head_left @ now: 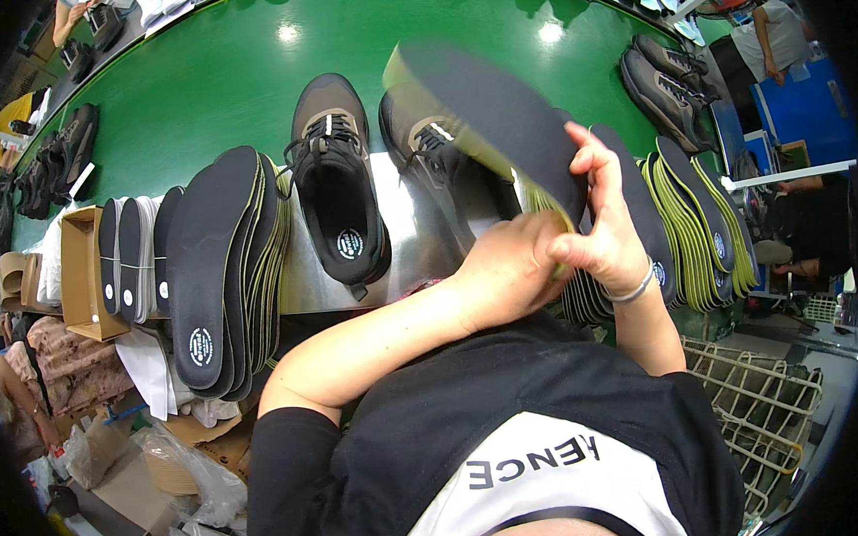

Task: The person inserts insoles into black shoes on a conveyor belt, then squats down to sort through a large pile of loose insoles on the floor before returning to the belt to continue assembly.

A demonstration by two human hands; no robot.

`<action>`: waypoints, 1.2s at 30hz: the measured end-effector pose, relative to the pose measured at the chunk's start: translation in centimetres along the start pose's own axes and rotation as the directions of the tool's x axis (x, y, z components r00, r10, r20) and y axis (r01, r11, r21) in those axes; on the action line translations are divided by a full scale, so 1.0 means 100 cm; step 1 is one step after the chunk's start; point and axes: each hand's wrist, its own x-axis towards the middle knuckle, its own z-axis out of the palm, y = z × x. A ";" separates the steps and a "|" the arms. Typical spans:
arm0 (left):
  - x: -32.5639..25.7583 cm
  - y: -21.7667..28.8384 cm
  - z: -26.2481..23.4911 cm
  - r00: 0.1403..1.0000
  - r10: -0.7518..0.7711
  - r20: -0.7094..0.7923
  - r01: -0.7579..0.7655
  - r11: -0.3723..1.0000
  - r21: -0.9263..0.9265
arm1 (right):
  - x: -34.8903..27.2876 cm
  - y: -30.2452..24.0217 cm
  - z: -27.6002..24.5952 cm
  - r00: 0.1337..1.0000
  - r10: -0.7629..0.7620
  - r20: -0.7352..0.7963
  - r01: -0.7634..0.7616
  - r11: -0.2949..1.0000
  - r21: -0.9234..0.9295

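Note:
A dark insole (pixel 498 109) with a yellow-green underside is tilted up over the shoes, its front end blurred. My left hand (pixel 516 268) is closed around its lower end. Against the insole's right edge is my right hand (pixel 608 205), fingers apart and thumb close to my left hand. Below the insole, a grey-brown lace-up shoe (pixel 428 161) is partly covered by it. Its mate (pixel 339 185) stands just to the left, toe pointing away, with a dark interior and a round white print at the heel.
A thick stack of insoles (pixel 211 270) stands left of the shoes, with more insoles (pixel 684 225) at the right. Other shoes (pixel 667 90) sit on the green table (pixel 245 84). A cardboard box (pixel 83 276) is at far left, a wire basket (pixel 756 406) at lower right. People work nearby.

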 end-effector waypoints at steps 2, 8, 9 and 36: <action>0.001 -0.004 -0.003 0.945 0.284 -0.160 -0.283 0.959 0.026 | -0.002 -0.010 -0.001 0.983 0.185 0.011 -0.185 0.975 0.125; 0.020 -0.043 -0.001 0.999 -0.043 -0.029 0.052 0.772 0.634 | 0.000 -0.024 -0.023 0.891 0.342 -0.299 -0.133 0.826 0.548; 0.025 -0.044 0.006 0.998 -0.057 0.019 0.027 0.713 0.701 | -0.005 -0.019 -0.033 0.899 0.393 -0.195 -0.205 0.771 0.603; 0.043 -0.087 -0.028 0.827 -0.215 -0.520 0.320 0.940 0.120 | 0.005 0.025 -0.013 0.629 0.719 0.295 -0.598 0.690 -0.408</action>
